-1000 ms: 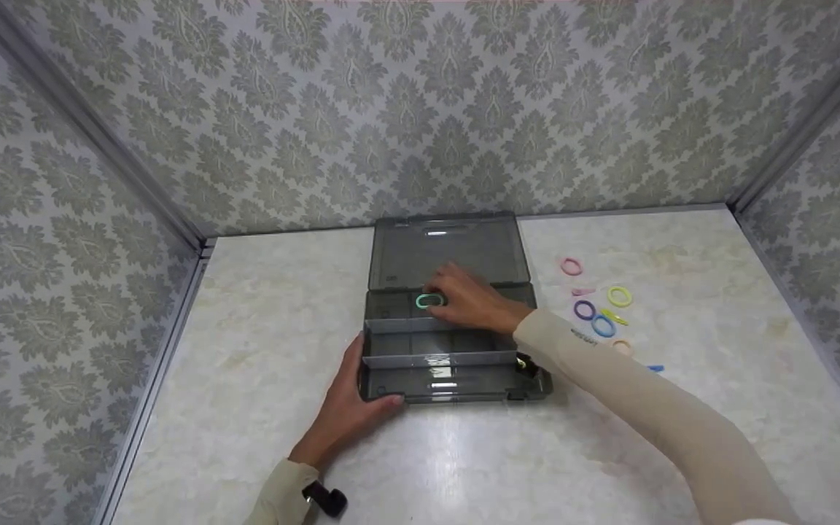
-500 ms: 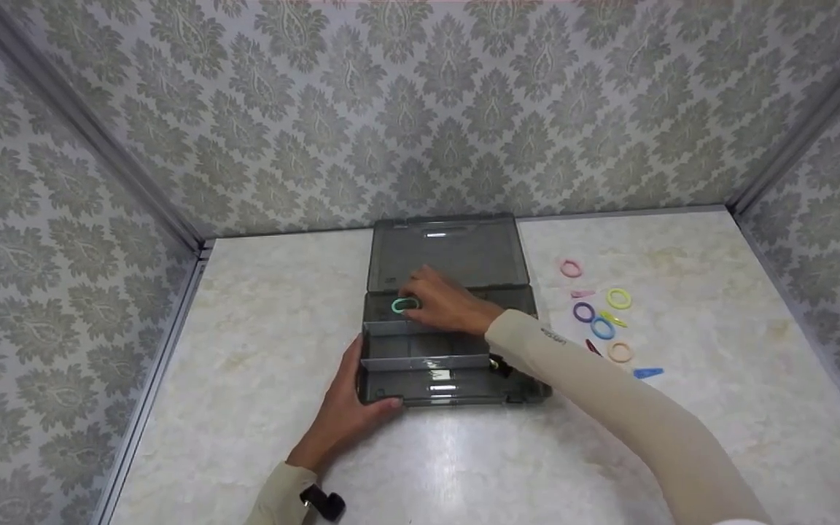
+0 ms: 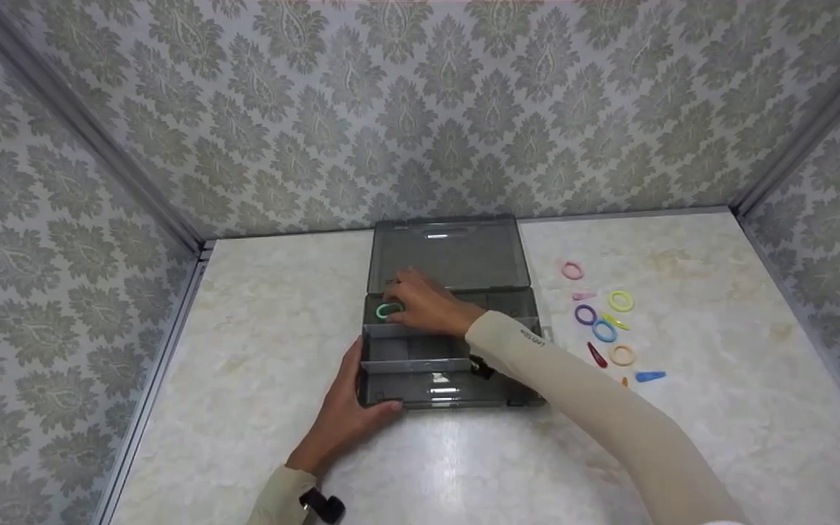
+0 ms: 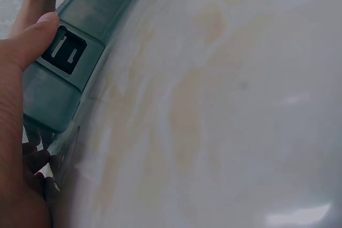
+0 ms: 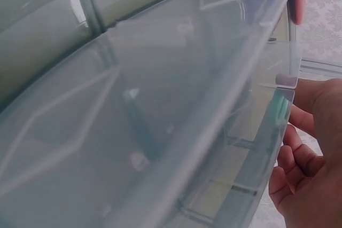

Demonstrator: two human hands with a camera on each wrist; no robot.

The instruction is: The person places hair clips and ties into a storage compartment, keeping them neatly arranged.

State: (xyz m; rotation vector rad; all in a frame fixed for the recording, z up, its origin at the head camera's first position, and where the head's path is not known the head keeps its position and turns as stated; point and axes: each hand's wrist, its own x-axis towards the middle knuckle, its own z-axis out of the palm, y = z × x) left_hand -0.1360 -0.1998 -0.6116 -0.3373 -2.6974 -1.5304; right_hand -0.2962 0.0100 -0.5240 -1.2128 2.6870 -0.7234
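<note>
A smoky grey, see-through compartment box (image 3: 420, 389) lies on the table with its lid (image 3: 456, 255) swung back. My left hand (image 3: 347, 412) grips its front left corner, thumb on the front rim beside a dark latch (image 4: 65, 49) and fingers along the side. Over the left end of the back compartment, my right hand (image 3: 427, 302) pinches a teal hair tie (image 3: 379, 313) between thumb and fingers. Through the clear divider (image 5: 160, 105), the right wrist view shows that tie (image 5: 280, 105) blurred. My right forearm covers part of the box's right side.
Right of the box lie several hair ties, among them a pink one (image 3: 572, 262) and a yellow one (image 3: 609, 300). Hair clips lie among them, including a dark red clip (image 3: 596, 354) and a blue clip (image 3: 650, 377). A patterned wall (image 3: 449, 124) rises behind.
My right hand has moved left along the back compartment with the teal hair tie. More clips at the right have come into view from behind the forearm. The left hand stays put.
</note>
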